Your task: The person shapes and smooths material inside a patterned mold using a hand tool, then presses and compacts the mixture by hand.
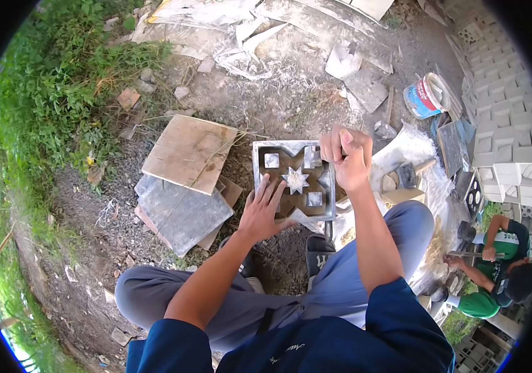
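Note:
A square grey metal mould (257,163) lies on the ground in front of my feet. Inside it are a star-shaped piece (295,179) in the middle and several square blocks near the corners. My left hand (258,214) is at the mould's lower left, fingers stretched and spread, the fingertips over its inside. Above the upper right corner, my right hand (348,155) is closed in a fist. Whatever it may hold is hidden by the fingers. A short handle (328,230) sticks out from the mould's near side.
A wooden board (191,152) and grey slabs (182,208) are stacked at left. To the right are white sheeting (412,146), a paint bucket (426,96) and stacked pale blocks (505,118). Another person (496,273) in green works at far right, holding a tool.

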Demonstrator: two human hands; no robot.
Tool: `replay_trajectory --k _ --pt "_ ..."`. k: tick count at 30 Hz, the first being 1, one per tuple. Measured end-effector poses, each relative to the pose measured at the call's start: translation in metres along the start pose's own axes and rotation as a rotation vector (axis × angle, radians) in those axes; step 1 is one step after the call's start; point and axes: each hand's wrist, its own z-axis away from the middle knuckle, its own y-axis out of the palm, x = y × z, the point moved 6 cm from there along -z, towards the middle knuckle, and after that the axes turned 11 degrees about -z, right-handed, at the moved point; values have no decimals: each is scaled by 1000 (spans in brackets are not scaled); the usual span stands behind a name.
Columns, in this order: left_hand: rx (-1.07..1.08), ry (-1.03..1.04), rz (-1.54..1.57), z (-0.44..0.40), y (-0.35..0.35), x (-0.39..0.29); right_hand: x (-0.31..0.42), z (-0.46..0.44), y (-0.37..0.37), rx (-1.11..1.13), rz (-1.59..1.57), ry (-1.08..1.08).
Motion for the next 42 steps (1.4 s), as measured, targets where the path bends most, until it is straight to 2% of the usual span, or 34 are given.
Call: replay_trajectory --k 4,7,9,11,15,19,23,25,27,29,31,32,33,35,39,42 --pt "-17 5 -7 0 -1 -3 -46 6 -18 -2 -5 81" --pt "32 -26 21 -3 -1 2 -25 5 -2 43 146 66" --pt "-8 2 50 0 2 0 -19 9 6 92 81 43" --pt "-37 3 48 0 1 -1 -23 7 -3 74 147 17" --pt "12 -11 3 -3 -2 0 -37 3 -5 38 154 81" --pt "23 -27 47 3 2 -1 -26 10 -3 88 125 25" --pt "30 -22 16 -3 -4 -3 -43 -1 -23 -98 36 95" --pt "48 -32 8 -2 -1 -1 -24 0 -9 -67 57 56" --pt "30 -24 32 5 4 -2 -4 9 11 41 99 -104" --pt "19 -23 9 -1 1 -1 -32 7 -10 -26 15 -89" --pt "-4 -18 26 -2 0 -4 -46 0 -26 -238 339 108" --pt "-2 -19 33 -2 1 -2 -43 0 -34 -250 330 153" --pt "7 -25 41 -1 2 0 -36 0 -29 -251 326 151" --pt "27 -37 47 3 5 1 -18 4 -10 -156 398 -8" --pt "15 -23 25 -3 -3 -4 -45 1 -10 -145 580 26" --pt "50 -42 5 -1 0 -1 -32 -4 -11 -164 531 2"
